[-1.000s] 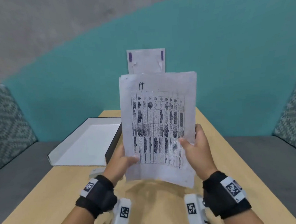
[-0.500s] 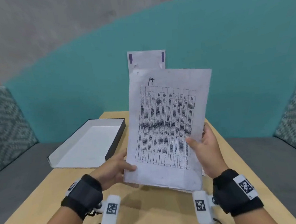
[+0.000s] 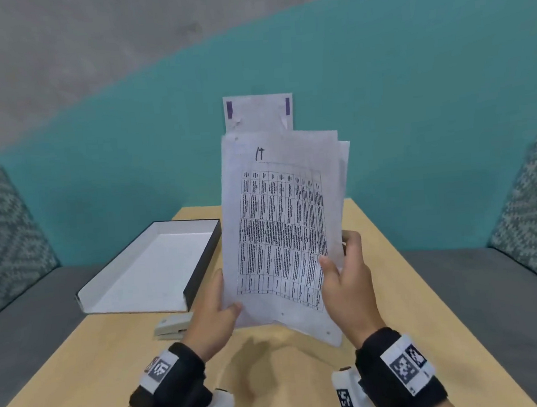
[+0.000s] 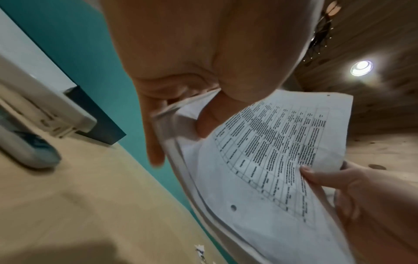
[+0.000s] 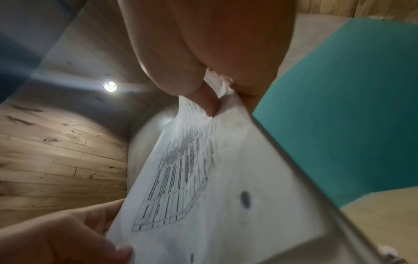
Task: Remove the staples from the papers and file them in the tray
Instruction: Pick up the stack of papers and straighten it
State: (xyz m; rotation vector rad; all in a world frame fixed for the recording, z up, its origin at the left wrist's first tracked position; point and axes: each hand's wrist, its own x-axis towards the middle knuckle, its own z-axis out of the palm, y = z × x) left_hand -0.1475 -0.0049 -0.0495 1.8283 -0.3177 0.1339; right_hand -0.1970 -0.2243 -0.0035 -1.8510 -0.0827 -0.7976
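Observation:
I hold a sheaf of papers [image 3: 282, 231] upright above the table, its front sheet printed with a dense table and marked by hand at the top. My left hand [image 3: 218, 305] pinches the lower left edge, thumb on the front sheet. My right hand [image 3: 345, 277] grips the right edge, thumb on the print. The sheets fan apart at the top right. In the left wrist view the papers [image 4: 271, 160] bend between my fingers, and in the right wrist view the papers [image 5: 203, 187] run away from my thumb. The black tray with a white inside [image 3: 201, 265] lies left of the papers.
A pale grey staple tool [image 3: 172, 327] lies on the wooden table [image 3: 82, 375] just in front of the tray. A sheet taped with purple strips [image 3: 257, 112] hangs on the teal wall behind. Grey bench seats with patterned cushions [image 3: 5, 234] flank the table.
The papers swung right, then came back toward the centre and now fan apart at the top right. My left hand let its grip slide and took the lower left edge again.

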